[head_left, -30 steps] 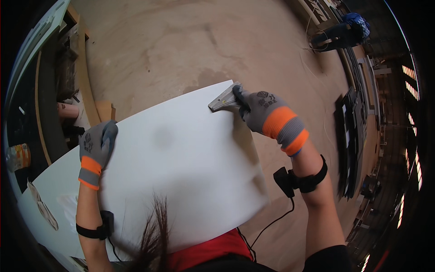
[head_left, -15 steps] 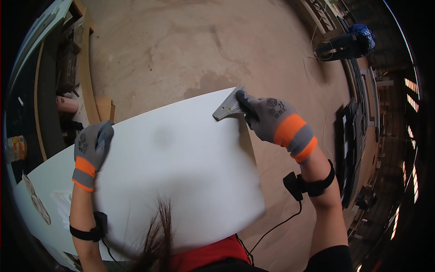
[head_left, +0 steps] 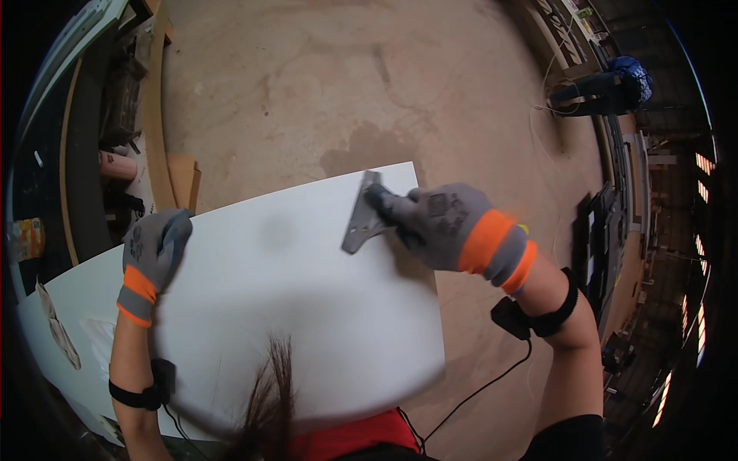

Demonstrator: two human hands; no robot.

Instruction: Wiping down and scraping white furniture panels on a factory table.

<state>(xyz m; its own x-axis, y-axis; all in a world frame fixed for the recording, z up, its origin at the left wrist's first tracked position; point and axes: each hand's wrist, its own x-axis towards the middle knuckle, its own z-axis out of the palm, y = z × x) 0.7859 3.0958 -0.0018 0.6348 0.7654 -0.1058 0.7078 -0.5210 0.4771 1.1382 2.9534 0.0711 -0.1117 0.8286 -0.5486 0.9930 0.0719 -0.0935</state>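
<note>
A large white board [head_left: 307, 307] lies flat in front of me. My right hand [head_left: 434, 227], in a grey glove with an orange-banded cuff, is closed round a grey scraper [head_left: 361, 219] with a wide flat head. The scraper is over the board near its far right corner; whether its edge touches the surface I cannot tell. My left hand [head_left: 156, 246], gloved alike, grips the far edge of the board at the left, its thumb on top and the other fingertips hidden.
A crumpled cloth [head_left: 58, 326] and a white crumpled piece [head_left: 100, 342] lie on the board's left part. A shelf with a wooden edge [head_left: 154, 123] holds a pink roll [head_left: 118, 164]. Bare floor [head_left: 307, 92] lies beyond. A person [head_left: 607, 86] bends over at the far right.
My right hand has drawn the scraper left and slightly nearer, away from the board's right edge, and its head has turned. My left hand stays on the far edge.
</note>
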